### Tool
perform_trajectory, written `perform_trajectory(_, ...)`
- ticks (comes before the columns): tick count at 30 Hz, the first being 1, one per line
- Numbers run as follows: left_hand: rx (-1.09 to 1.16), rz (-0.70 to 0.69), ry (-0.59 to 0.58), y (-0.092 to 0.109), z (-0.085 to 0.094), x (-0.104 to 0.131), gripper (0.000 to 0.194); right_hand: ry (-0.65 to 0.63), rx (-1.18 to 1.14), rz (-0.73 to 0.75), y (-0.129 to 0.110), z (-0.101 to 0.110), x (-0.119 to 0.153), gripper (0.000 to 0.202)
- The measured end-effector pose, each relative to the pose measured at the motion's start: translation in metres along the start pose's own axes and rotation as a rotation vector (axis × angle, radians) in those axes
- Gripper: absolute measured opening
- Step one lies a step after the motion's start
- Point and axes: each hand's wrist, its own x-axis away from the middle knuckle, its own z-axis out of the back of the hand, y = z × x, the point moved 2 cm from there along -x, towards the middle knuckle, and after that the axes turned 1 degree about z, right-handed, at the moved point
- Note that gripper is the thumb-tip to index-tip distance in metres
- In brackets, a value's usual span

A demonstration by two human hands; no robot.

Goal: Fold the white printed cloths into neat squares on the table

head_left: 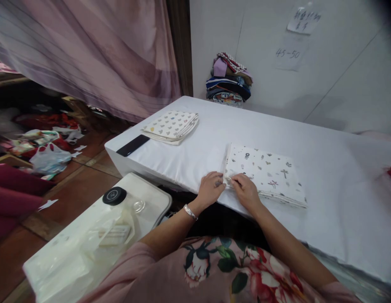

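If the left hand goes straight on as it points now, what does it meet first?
The left hand would probably meet the left edge of the nearer folded cloth, beside the right hand; whether they touch is unclear.

A paper sheet (288, 54) on the wall (261, 75) read "45-50"; handwriting on the sign (304, 22) above was too blurred.

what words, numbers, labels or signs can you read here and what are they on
"45-50": handwritten on the lower paper on the wall
Upper paper on the wall: handwritten characters, too blurred to quote surely
Black round object: pale mark on top, too small to read
Printed folded cloth by the hands: small motifs, no readable word
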Motion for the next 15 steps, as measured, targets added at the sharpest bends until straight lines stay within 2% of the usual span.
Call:
perform_trajectory(3, -0.01, 0.007, -0.014, 0.0002, -0.0001, -0.0007, 0.005, 0.001, 0.077, 0.087, -0.0034, 0.0046, 0.0013, 0.021)
perform_trajectory(8, -0.039, 0.04, -0.04, 0.0002, -0.0004, -0.0023, 0.009, -0.138, 0.309, 0.237, -0.0021, 0.0013, 0.004, 0.025)
perform_trajectory(15, -0.01, 0.032, -0.042, -0.0011, -0.0008, -0.003, 0.01, -0.142, 0.243, 0.254, -0.0006, 0.0035, 0.0018, 0.025)
